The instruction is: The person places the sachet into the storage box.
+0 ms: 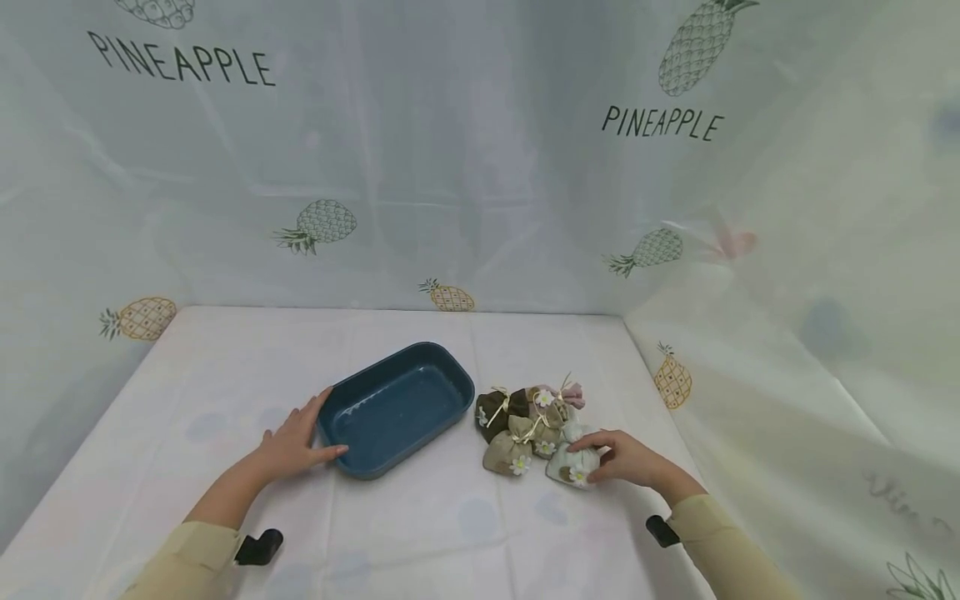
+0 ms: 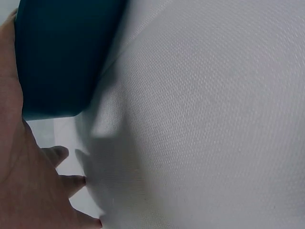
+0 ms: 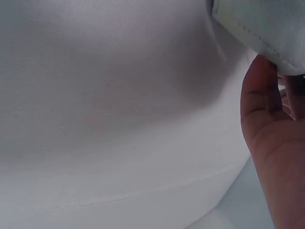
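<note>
In the head view a dark blue rectangular dish [image 1: 401, 408] stands at an angle on the table. My left hand [image 1: 292, 446] rests against its left end, thumb at the near corner and fingers spread toward the far one. The left wrist view shows the dish's wall [image 2: 62, 62] beside the palm. To the right lies a cluster of small drawstring sachets with flower trims: a dark brown one [image 1: 493, 414], a beige one [image 1: 506, 454], others behind. My right hand [image 1: 626, 458] pinches a pale mint sachet [image 1: 564, 465] at its right side; the thumb meets its edge [image 3: 271, 45] in the right wrist view.
A white cloth covers the table [image 1: 420, 533]. Pineapple-printed sheeting [image 1: 480, 167] hangs behind it and along both sides. The dish holds nothing. Black straps [image 1: 258, 547] show at both wrists, near the light sleeves.
</note>
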The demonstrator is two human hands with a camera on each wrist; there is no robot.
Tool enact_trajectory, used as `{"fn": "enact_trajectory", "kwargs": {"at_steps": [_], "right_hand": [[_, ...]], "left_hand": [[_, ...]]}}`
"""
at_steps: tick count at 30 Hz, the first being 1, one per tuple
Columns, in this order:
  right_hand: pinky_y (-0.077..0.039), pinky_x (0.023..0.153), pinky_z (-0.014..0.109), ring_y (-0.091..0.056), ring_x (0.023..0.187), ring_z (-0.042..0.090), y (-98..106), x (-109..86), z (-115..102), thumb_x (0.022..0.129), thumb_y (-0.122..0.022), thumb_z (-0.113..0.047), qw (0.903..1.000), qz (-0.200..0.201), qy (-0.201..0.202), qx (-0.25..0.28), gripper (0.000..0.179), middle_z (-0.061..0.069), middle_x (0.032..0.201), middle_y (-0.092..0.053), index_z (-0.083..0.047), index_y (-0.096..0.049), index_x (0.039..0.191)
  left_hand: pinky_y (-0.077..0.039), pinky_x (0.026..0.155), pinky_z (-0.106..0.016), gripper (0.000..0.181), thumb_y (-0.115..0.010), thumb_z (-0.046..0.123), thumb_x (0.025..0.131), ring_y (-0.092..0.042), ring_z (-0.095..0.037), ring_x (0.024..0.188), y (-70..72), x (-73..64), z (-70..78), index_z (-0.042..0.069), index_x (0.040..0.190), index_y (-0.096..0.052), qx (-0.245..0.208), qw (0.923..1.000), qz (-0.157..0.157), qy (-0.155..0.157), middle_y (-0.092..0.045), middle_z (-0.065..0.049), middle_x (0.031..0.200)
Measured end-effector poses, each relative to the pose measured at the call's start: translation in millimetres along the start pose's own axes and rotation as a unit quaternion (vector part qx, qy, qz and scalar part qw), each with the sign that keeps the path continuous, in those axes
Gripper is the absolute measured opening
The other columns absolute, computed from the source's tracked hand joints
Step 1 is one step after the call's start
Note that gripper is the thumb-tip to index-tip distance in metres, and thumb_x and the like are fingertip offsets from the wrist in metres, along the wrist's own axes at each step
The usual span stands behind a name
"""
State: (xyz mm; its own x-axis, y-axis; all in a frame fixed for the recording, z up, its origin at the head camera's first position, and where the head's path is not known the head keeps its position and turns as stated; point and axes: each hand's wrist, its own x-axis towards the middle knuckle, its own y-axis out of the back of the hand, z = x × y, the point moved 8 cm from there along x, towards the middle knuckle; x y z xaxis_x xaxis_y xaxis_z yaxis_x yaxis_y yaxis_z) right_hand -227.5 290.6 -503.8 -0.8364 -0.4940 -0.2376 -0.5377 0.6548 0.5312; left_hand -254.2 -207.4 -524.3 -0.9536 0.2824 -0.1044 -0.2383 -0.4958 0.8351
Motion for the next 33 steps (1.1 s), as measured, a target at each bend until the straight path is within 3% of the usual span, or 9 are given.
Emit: {"fn": "enact_trajectory", "kwargs": {"at_steps": [6, 11, 17, 20, 24, 29, 33], "right_hand": [[-0.052, 0.067, 0.028, -0.054, 0.08, 0.021, -3.2, 0.7, 3.1, 0.075, -0.082, -0.003, 1.0, 0.001, -0.006, 0.004, 0.044, 0.01, 0.113, -0.059, -0.003, -0.068, 0.117], [-0.051, 0.067, 0.028, -0.052, 0.079, 0.02, -6.5, -2.3, -3.8, 0.073, -0.084, -0.004, 0.9999, -0.012, -0.003, -0.002, 0.04, 0.008, 0.108, -0.06, -0.006, -0.071, 0.111], [-0.053, 0.07, 0.03, -0.052, 0.079, 0.016, -13.0, -9.6, -41.8, 0.075, -0.083, -0.008, 0.9971, -0.06, 0.047, 0.006, 0.038, 0.005, 0.104, -0.061, -0.007, -0.071, 0.111], [-0.054, 0.077, 0.032, -0.057, 0.085, 0.015, -12.7, -6.7, -70.8, 0.076, -0.083, -0.009, 0.9939, -0.056, 0.095, -0.01, 0.037, 0.003, 0.107, -0.065, -0.007, -0.071, 0.111], [-0.054, 0.08, 0.033, -0.062, 0.085, 0.014, -8.8, 9.4, -107.8, 0.074, -0.084, -0.005, 0.9906, -0.024, 0.133, -0.016, 0.038, 0.003, 0.106, -0.067, -0.004, -0.071, 0.11], [-0.055, 0.075, 0.031, -0.063, 0.086, 0.017, -6.2, 45.1, -140.2, 0.076, -0.08, 0.003, 0.9927, -0.012, 0.119, 0.016, 0.039, 0.006, 0.11, -0.064, -0.004, -0.07, 0.113], [-0.055, 0.074, 0.033, -0.061, 0.087, 0.022, -5.6, 76.7, -155.0, 0.079, -0.079, 0.001, 0.9938, 0.0, 0.111, 0.012, 0.039, 0.008, 0.112, -0.062, -0.007, -0.07, 0.116]], "left_hand": [[-0.009, 0.084, -0.088, 0.105, -0.069, 0.057, 0.083, -0.015, -0.066, 0.132, -1.3, 2.3, -1.9, 0.014, 0.156, -0.006, -0.017, 0.9999, -0.004, 0.001, -0.019, -0.034, 0.153], [-0.008, 0.085, -0.088, 0.105, -0.069, 0.057, 0.083, -0.013, -0.066, 0.132, -0.7, 5.0, -3.1, 0.014, 0.156, -0.005, -0.021, 0.9997, -0.008, 0.004, -0.019, -0.035, 0.152], [-0.008, 0.086, -0.087, 0.105, -0.069, 0.055, 0.083, -0.013, -0.066, 0.133, -1.7, 3.0, -0.8, 0.013, 0.155, -0.006, -0.022, 0.9996, -0.013, 0.011, -0.019, -0.036, 0.152], [-0.007, 0.086, -0.087, 0.106, -0.07, 0.055, 0.083, -0.012, -0.066, 0.132, -1.5, 0.6, 1.7, 0.013, 0.155, -0.005, -0.027, 0.9994, -0.016, 0.011, -0.018, -0.037, 0.151], [-0.005, 0.087, -0.087, 0.106, -0.071, 0.054, 0.083, -0.01, -0.066, 0.132, -1.4, -1.2, 2.0, 0.013, 0.155, -0.005, -0.036, 0.9991, -0.016, 0.014, -0.017, -0.037, 0.152], [-0.003, 0.087, -0.087, 0.105, -0.071, 0.054, 0.083, -0.009, -0.065, 0.134, 0.4, -1.1, 0.5, 0.012, 0.155, -0.007, -0.043, 0.9989, -0.011, 0.015, -0.017, -0.036, 0.152], [-0.003, 0.087, -0.087, 0.105, -0.071, 0.053, 0.083, -0.009, -0.066, 0.133, 0.3, 0.6, -0.5, 0.012, 0.155, -0.007, -0.045, 0.9988, -0.014, 0.015, -0.017, -0.037, 0.152]]}}
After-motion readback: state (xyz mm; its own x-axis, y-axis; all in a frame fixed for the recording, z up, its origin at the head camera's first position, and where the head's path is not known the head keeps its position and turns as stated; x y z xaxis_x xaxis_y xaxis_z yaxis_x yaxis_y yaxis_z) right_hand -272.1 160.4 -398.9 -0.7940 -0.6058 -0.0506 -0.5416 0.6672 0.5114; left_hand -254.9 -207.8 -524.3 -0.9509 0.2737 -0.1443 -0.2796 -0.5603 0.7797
